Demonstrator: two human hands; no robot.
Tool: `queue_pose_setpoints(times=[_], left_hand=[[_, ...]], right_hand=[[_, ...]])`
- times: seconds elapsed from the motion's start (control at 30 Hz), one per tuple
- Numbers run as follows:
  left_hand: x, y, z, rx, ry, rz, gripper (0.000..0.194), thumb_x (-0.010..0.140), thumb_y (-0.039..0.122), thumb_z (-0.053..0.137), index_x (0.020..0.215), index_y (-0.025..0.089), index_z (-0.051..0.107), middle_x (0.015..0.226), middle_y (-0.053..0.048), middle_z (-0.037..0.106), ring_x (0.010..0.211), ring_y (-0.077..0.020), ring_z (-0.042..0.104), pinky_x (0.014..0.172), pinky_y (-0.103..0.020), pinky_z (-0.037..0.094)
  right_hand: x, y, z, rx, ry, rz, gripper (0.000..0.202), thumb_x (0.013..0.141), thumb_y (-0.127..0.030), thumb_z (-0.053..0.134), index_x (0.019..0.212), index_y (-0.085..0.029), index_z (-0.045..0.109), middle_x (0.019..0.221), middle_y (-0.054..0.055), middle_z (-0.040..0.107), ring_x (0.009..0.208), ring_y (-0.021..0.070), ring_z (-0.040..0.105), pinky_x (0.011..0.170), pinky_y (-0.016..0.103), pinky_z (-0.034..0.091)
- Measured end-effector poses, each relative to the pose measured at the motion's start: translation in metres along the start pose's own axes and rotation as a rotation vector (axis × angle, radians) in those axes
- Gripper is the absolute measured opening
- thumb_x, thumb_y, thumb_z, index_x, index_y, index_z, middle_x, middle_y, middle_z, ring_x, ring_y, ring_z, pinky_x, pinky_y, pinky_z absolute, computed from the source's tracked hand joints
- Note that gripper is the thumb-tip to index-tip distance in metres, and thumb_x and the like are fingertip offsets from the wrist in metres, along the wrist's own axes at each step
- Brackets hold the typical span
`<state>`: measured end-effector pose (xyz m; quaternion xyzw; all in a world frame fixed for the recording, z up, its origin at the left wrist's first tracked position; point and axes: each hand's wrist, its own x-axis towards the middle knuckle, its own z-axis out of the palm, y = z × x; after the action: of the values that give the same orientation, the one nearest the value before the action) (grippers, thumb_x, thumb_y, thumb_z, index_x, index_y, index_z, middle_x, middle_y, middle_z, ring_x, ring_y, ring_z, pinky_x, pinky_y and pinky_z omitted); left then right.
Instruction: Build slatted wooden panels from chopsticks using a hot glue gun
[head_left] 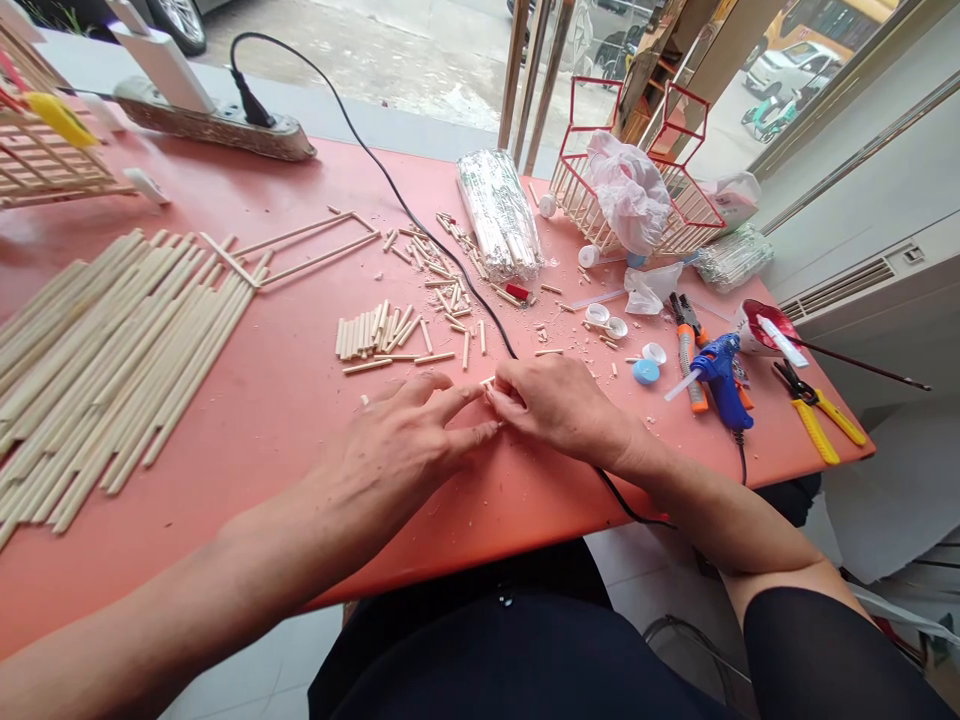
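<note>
Low over the near part of the table, my two hands meet at their fingertips. The pale end of a short wooden stick (487,380) shows between them; most of it is hidden by fingers. My right hand (559,405) is closed in a pinch on it. From the left, my left hand (409,430) reaches its thumb and index fingertip to the same stick, closing on it from the side. Just beyond my left hand lies a row of short cut sticks (367,332), with more loose cut pieces (442,270) scattered farther back.
Long wooden sticks (112,370) cover the left side, touching a stick frame (315,240). A black cable (390,185) crosses the pink table (300,400). At right lie a blue glue gun (724,380), orange-handled pliers (688,350) and yellow-handled pliers (817,415). A foil-like packet (499,215) sits behind.
</note>
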<state>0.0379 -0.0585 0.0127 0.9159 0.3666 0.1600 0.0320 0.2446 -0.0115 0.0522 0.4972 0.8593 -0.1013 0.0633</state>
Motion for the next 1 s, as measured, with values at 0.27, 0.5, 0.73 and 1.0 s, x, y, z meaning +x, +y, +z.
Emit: queue_pose_setpoints(times=[0.27, 0.5, 0.73, 1.0], left_hand=[[0.002, -0.002, -0.001, -0.043, 0.081, -0.009, 0.023, 0.098, 0.022, 0.07, 0.116, 0.031, 0.083, 0.13, -0.01, 0.078, 0.12, -0.0395, 0.066, 0.093, -0.054, 0.057], [0.014, -0.006, -0.021, -0.766, 0.234, -0.488, 0.034, 0.093, 0.047, 0.078, 0.119, 0.026, 0.08, 0.103, -0.005, 0.086, 0.09, -0.0251, 0.081, 0.084, -0.037, 0.065], [0.026, 0.01, -0.021, -0.975, 0.312, -0.63, 0.038, 0.078, 0.051, 0.09, 0.106, 0.027, 0.085, 0.1, -0.003, 0.087, 0.093, -0.0269, 0.083, 0.092, -0.038, 0.067], [0.045, 0.016, -0.039, -1.065, 0.266, -0.703, 0.026, 0.074, 0.04, 0.092, 0.089, 0.021, 0.083, 0.086, -0.003, 0.084, 0.084, -0.0229, 0.079, 0.083, -0.033, 0.066]], right_hand=[[0.001, 0.014, -0.002, 0.387, 0.202, -0.046, 0.019, 0.091, -0.018, 0.064, 0.073, -0.016, 0.065, 0.064, -0.002, 0.061, 0.061, 0.0101, 0.046, 0.063, 0.027, 0.028], [-0.008, 0.012, -0.003, 0.649, 0.38, -0.187, 0.019, 0.094, -0.022, 0.063, 0.076, -0.016, 0.065, 0.063, -0.004, 0.056, 0.062, 0.0093, 0.046, 0.065, 0.026, 0.031], [-0.011, 0.007, 0.007, 0.642, 0.409, -0.2, 0.025, 0.101, -0.031, 0.063, 0.079, -0.017, 0.063, 0.068, -0.003, 0.058, 0.065, 0.0108, 0.045, 0.064, 0.027, 0.028], [-0.037, 0.033, -0.037, 0.416, 0.43, -0.117, 0.029, 0.108, -0.037, 0.059, 0.098, -0.014, 0.073, 0.086, 0.005, 0.071, 0.078, 0.016, 0.059, 0.076, 0.029, 0.037]])
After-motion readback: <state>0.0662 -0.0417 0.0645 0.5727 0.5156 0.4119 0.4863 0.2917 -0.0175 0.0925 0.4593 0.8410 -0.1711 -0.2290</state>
